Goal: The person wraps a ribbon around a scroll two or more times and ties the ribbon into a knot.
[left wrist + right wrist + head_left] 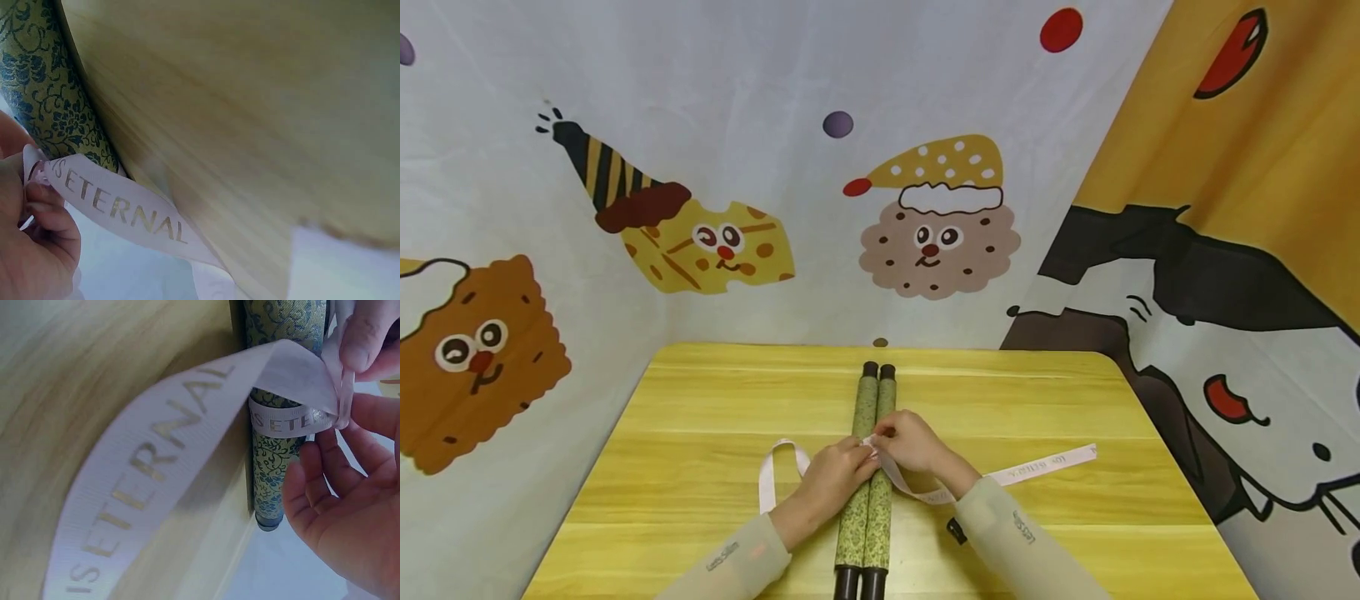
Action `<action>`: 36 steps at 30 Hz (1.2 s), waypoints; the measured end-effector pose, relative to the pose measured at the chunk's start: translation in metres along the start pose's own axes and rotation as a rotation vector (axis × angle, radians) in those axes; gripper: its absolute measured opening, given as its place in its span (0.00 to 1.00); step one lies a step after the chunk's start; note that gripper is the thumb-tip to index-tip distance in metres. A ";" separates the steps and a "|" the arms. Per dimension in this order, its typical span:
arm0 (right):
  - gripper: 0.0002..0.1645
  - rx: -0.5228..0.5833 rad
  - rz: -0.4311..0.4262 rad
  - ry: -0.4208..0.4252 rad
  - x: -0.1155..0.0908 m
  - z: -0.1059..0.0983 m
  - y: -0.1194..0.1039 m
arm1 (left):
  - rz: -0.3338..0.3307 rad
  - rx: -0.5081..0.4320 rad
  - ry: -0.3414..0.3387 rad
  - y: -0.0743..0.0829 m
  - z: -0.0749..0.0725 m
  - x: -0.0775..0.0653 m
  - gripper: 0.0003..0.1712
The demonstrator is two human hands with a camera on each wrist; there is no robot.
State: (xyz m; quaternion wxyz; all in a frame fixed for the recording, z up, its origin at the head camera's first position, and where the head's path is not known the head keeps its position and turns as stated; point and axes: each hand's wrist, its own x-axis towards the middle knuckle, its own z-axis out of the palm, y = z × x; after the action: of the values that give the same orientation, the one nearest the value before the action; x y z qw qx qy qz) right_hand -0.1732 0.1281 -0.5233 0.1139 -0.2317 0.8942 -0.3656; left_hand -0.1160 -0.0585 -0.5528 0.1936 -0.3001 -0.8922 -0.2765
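Note:
Two slim scrolls [867, 508] lie side by side, covered in green brocade with a dark floral pattern and tipped with dark end knobs. A pale pink ribbon [284, 420] with gold lettering is wrapped round them, its strands gathered at one spot on the side. My left hand [838, 477] lies over the scrolls and pinches the ribbon at that spot. Close beside it, my right hand [917, 446] pinches a ribbon strand between thumb and fingers. One ribbon tail [1048, 463] stretches away to the right, while a looped length [767, 479] lies left.
The wood-grain table [700, 400] carries everything. A small black object [957, 531] lies by the right sleeve. Behind and beside the table hangs a white curtain [760, 108] with cartoon prints, with a yellow part at the right.

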 end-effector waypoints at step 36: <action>0.09 0.556 0.236 0.326 -0.008 -0.009 0.014 | -0.374 -0.387 -0.134 -0.006 -0.034 -0.027 0.13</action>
State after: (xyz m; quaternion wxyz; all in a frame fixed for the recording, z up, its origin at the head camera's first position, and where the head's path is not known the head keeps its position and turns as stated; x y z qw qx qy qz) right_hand -0.1747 0.1465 -0.5267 0.0697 -0.0255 0.7875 -0.6119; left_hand -0.0937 -0.0949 -0.5422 0.0188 -0.1794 -0.8735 -0.4522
